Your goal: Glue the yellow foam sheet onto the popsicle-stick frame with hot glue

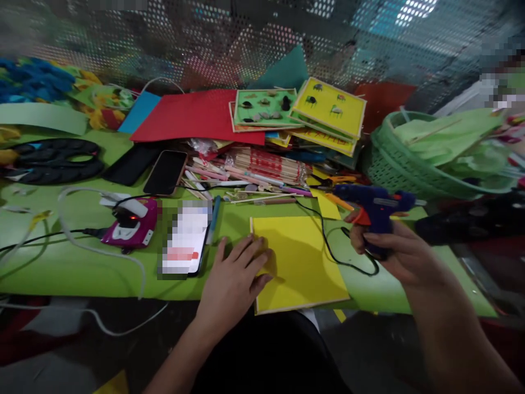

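A yellow sheet (301, 262) lies flat at the table's front edge, with thin wooden sticks along its left and bottom sides. My left hand (238, 271) rests with fingers spread over the sheet's left edge, covering part of the stick there. My right hand (394, 246) is wrapped round the handle of a blue hot glue gun (375, 202) with an orange trigger, raised above the table right of the sheet. The gun's nozzle points left. Its black cord (328, 246) loops down beside the sheet.
Left of the sheet are a lit phone (186, 238), a blue pen (214, 219) and a purple power socket (131, 227) with cables. Behind lie a dark phone (166, 172), sticks and pens, a red sheet (188, 117) and framed yellow and green panels (328, 109). A green basket (397, 158) stands right.
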The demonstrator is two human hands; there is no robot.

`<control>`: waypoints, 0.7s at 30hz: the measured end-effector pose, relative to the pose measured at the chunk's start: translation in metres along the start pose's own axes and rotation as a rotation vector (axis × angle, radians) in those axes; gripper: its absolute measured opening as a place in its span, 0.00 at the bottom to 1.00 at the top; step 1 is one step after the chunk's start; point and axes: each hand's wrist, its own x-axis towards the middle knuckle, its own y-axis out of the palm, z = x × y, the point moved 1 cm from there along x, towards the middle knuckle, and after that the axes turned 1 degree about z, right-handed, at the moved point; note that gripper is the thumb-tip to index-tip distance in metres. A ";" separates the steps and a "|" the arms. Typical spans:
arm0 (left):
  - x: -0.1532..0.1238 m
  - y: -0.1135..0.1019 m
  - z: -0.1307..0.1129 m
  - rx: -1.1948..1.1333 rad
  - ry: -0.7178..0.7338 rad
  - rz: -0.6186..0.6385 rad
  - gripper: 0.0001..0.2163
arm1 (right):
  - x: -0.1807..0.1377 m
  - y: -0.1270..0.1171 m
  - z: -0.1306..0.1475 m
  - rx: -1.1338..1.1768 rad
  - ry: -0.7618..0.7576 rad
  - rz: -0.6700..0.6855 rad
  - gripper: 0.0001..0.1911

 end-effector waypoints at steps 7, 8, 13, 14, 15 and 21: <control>-0.001 0.001 0.000 -0.024 -0.003 -0.026 0.15 | 0.019 0.031 -0.004 -0.098 0.031 0.184 0.18; -0.002 0.001 0.001 -0.027 -0.005 -0.033 0.15 | 0.022 0.036 -0.005 -0.144 0.042 0.195 0.20; -0.002 0.002 0.002 -0.066 -0.011 -0.047 0.15 | 0.034 0.058 -0.010 -0.437 0.044 0.252 0.30; -0.002 0.002 0.002 -0.074 -0.012 -0.046 0.15 | 0.036 0.063 -0.010 -0.487 0.041 0.258 0.31; -0.002 0.002 0.002 -0.081 -0.013 -0.043 0.15 | 0.038 0.067 -0.011 -0.531 0.040 0.261 0.33; -0.002 0.001 0.003 -0.083 -0.008 -0.023 0.15 | 0.044 0.085 -0.016 -0.694 0.011 0.265 0.34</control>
